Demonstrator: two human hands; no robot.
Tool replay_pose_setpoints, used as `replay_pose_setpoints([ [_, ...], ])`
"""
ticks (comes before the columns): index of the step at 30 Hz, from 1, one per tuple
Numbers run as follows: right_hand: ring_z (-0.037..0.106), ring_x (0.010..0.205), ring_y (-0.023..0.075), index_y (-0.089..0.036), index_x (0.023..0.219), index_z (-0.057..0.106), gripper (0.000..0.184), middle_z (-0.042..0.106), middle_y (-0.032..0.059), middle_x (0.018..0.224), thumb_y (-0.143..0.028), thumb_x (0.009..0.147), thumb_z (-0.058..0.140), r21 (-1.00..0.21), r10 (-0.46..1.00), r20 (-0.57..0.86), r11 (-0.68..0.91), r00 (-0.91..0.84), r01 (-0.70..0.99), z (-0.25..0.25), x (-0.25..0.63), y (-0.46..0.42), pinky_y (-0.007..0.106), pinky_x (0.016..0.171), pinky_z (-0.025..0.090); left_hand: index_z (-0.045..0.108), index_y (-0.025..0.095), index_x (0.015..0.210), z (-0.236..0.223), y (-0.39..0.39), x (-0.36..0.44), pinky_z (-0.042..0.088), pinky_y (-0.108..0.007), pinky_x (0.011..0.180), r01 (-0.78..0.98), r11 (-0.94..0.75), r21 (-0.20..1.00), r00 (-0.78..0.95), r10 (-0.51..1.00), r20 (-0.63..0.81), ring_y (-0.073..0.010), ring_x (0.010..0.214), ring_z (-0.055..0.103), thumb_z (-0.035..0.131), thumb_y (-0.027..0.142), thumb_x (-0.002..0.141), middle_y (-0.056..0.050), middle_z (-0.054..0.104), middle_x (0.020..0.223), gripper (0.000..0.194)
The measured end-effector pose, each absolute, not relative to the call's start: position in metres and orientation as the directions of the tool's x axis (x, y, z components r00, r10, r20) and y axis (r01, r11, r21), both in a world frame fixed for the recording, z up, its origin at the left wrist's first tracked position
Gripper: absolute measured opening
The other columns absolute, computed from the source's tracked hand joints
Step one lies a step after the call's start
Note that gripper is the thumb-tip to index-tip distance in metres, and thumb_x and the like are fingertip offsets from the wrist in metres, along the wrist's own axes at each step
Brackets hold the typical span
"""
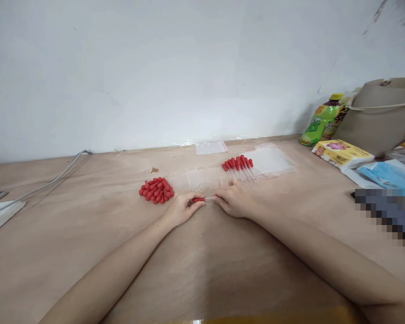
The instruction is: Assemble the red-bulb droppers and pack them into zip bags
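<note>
Between the finger and thumb of my left hand (pixel 184 208) is a red rubber dropper bulb (pixel 198 199). My right hand (pixel 234 200) pinches a thin clear glass dropper tube (pixel 208 199), whose end meets the bulb or lies right at its mouth. A heap of loose red bulbs (pixel 156 190) lies left of my left hand. Just beyond both hands, bare glass tubes (pixel 195 179) lie side by side in a row. Past my right hand, several droppers with red bulbs on them (pixel 239 164) are lined up together.
Clear plastic bags (pixel 272 159) lie behind the finished-looking droppers, another bag (pixel 211 147) near the wall. At right stand a green drink bottle (pixel 320 121), a yellow tissue pack (pixel 342 154), a blue mask (pixel 389 175) and a beige bag (pixel 381 114). A grey cable (pixel 62 173) runs at left.
</note>
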State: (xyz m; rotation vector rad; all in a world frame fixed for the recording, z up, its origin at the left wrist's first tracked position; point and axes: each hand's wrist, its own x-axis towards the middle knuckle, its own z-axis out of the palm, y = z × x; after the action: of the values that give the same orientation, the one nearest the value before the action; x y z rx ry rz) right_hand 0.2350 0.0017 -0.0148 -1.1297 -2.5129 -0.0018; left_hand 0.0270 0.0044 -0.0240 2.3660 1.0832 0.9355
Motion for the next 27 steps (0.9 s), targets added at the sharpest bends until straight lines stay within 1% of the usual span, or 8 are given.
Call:
replay_pose_setpoints([
  [5, 0.051, 0.075, 0.0158, -0.017, 0.073, 0.063, 0.026, 0.064, 0.0051, 0.077, -0.029, 0.085, 0.042, -0.013, 0.672, 0.336, 0.704, -0.660, 0.710, 0.001, 0.241, -0.001, 0.031, 0.070, 0.020, 0.061, 0.016, 0.096, -0.024, 0.004, 0.028, 0.051, -0.024, 0.064, 0.532, -0.604, 0.594, 0.445, 0.796, 0.411, -0.0118, 0.066, 0.061, 0.059, 0.028, 0.078, -0.003, 0.066, 0.080, 0.021],
  [7, 0.052, 0.074, 0.0157, -0.017, 0.068, 0.063, 0.026, 0.064, 0.0044, 0.075, -0.028, 0.082, 0.044, -0.024, 0.715, 0.355, 0.651, -0.602, 0.759, 0.004, 0.246, 0.002, 0.031, 0.069, 0.020, 0.057, 0.015, 0.103, -0.025, 0.005, 0.028, 0.051, -0.024, 0.062, 0.546, -0.566, 0.617, 0.411, 0.823, 0.391, -0.0104, 0.062, 0.058, 0.059, 0.027, 0.077, -0.003, 0.063, 0.081, 0.029],
  [9, 0.052, 0.069, 0.0144, -0.018, 0.064, 0.061, 0.026, 0.064, 0.0027, 0.071, -0.030, 0.081, 0.045, -0.123, 0.810, 0.391, 0.517, -0.438, 0.847, 0.007, 0.255, 0.010, 0.031, 0.069, 0.022, 0.055, 0.015, 0.106, -0.024, 0.006, 0.027, 0.050, -0.023, 0.059, 0.559, -0.555, 0.617, 0.420, 0.830, 0.366, -0.0096, 0.060, 0.056, 0.058, 0.026, 0.077, -0.003, 0.060, 0.081, 0.031],
  [12, 0.054, 0.062, 0.0150, -0.019, 0.064, 0.062, 0.029, 0.064, 0.0017, 0.064, -0.035, 0.080, 0.043, -0.333, 0.926, 0.377, 0.165, -0.030, 0.928, 0.011, 0.274, 0.028, 0.029, 0.066, 0.025, 0.059, 0.015, 0.098, -0.022, 0.005, 0.027, 0.047, -0.023, 0.058, 0.576, -0.590, 0.566, 0.484, 0.804, 0.346, -0.0099, 0.061, 0.054, 0.055, 0.023, 0.079, -0.002, 0.058, 0.077, 0.021],
  [14, 0.056, 0.064, 0.0181, -0.019, 0.064, 0.062, 0.029, 0.064, 0.0034, 0.064, -0.038, 0.077, 0.044, -0.389, 0.922, 0.340, -0.042, 0.186, 0.920, 0.011, 0.287, 0.041, 0.030, 0.065, 0.027, 0.061, 0.015, 0.094, -0.020, 0.004, 0.028, 0.046, -0.023, 0.058, 0.578, -0.613, 0.539, 0.510, 0.787, 0.347, -0.0100, 0.062, 0.053, 0.054, 0.022, 0.079, -0.002, 0.057, 0.075, 0.018],
  [16, 0.057, 0.069, 0.0211, -0.019, 0.066, 0.063, 0.028, 0.066, 0.0058, 0.068, -0.037, 0.075, 0.044, -0.392, 0.898, 0.328, -0.153, 0.293, 0.907, 0.009, 0.296, 0.052, 0.031, 0.066, 0.028, 0.062, 0.014, 0.093, -0.018, 0.003, 0.029, 0.045, -0.022, 0.058, 0.577, -0.618, 0.534, 0.517, 0.783, 0.347, -0.0099, 0.062, 0.053, 0.054, 0.021, 0.079, -0.003, 0.057, 0.075, 0.017],
  [23, 0.058, 0.076, 0.0217, -0.024, 0.091, 0.066, 0.031, 0.068, 0.0052, 0.077, -0.035, 0.079, 0.040, -0.339, 0.916, 0.339, -0.093, 0.214, 0.936, -0.008, 0.294, 0.059, 0.035, 0.076, 0.026, 0.062, 0.014, 0.093, -0.018, 0.004, 0.029, 0.045, -0.022, 0.058, 0.570, -0.614, 0.546, 0.519, 0.784, 0.340, -0.0102, 0.062, 0.053, 0.054, 0.020, 0.079, -0.003, 0.057, 0.077, 0.017],
  [27, 0.058, 0.075, 0.0218, -0.025, 0.094, 0.066, 0.032, 0.068, 0.0049, 0.078, -0.037, 0.081, 0.039, -0.315, 0.923, 0.336, -0.077, 0.187, 0.946, -0.012, 0.288, 0.061, 0.036, 0.077, 0.023, 0.062, 0.015, 0.094, -0.018, 0.004, 0.029, 0.044, -0.022, 0.058, 0.568, -0.617, 0.545, 0.521, 0.782, 0.342, -0.0100, 0.063, 0.053, 0.054, 0.020, 0.079, -0.003, 0.057, 0.077, 0.017],
])
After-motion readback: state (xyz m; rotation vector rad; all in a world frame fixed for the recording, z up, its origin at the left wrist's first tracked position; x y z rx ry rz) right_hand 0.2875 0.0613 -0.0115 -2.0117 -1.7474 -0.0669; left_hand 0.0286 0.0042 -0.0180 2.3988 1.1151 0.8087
